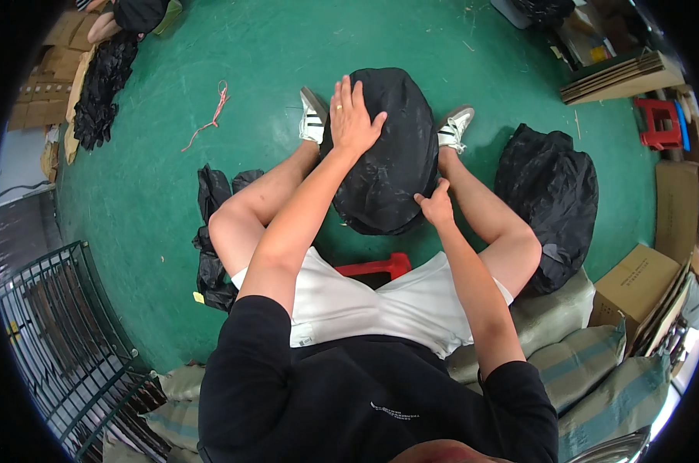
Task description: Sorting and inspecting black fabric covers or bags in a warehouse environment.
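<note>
A full, rounded black bag (384, 147) stands upright on the floor between my feet, its surface creased and slightly dusty. My left hand (352, 123) lies flat on its upper left side, fingers stretched out and thumb spread. Lower down at the bag's right edge, my right hand (436, 204) grips the black material, with the thumb in front and some fingers hidden from view. What fills the bag is hidden.
I sit on a red stool (396, 266). Another black bag (550, 201) rests by my right leg, and crumpled black plastic (213, 255) by my left. Pink string (217, 108) lies on the green floor. Woven sacks (612, 393), cartons (639, 282) and a metal rack (64, 324) stand around.
</note>
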Tool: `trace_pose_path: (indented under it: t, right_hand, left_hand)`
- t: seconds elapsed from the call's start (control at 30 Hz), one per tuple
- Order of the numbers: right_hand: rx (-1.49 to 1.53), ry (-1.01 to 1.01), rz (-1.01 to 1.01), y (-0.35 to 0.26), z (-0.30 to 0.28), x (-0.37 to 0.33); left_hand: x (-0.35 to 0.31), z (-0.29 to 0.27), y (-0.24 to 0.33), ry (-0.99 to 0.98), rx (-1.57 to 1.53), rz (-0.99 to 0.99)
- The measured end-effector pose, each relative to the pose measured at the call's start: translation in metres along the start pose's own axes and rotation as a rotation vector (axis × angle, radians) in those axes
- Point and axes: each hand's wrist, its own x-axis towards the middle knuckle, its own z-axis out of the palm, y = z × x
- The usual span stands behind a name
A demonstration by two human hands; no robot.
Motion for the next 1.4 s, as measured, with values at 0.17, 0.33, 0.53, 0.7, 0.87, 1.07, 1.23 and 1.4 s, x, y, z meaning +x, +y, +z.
trace_pose_path:
  t: [0.17, 0.33, 0.53, 0.7, 0.87, 1.07, 1.23, 1.4]
  right_hand:
    - [0.065, -0.025, -0.027, -0.006, -0.002, -0.007]
    - [-0.138, 0.121, -0.113, -0.026, -0.012, -0.009]
    - [-0.252, 0.463, -0.684, -0.093, -0.036, 0.051]
    - [-0.164, 0.643, -1.061, -0.185, -0.055, 0.089]
    - [-0.401, 0.564, -0.915, -0.146, -0.004, 0.123]
    - [-0.553, 0.458, -0.766, -0.130, 0.019, 0.132]
    - [-0.581, 0.427, -0.776, -0.130, 0.017, 0.140]
    - [-0.594, 0.320, -0.763, -0.125, 0.007, 0.143]
  left_hand:
    - [-0.022, 0.052, -0.024, -0.075, 0.164, 0.012]
    - [-0.030, 0.062, -0.029, -0.119, 0.262, 0.023]
    - [-0.026, 0.058, -0.022, -0.144, 0.256, 0.015]
    - [-0.026, 0.057, -0.024, -0.181, 0.241, 0.004]
    - [-0.025, 0.059, -0.017, -0.209, 0.211, -0.003]
    - [-0.029, 0.059, -0.023, -0.203, 0.221, 0.007]
    - [-0.046, 0.049, -0.023, -0.196, 0.221, 0.048]
    - [-0.123, 0.017, -0.010, -0.311, 0.194, 0.029]
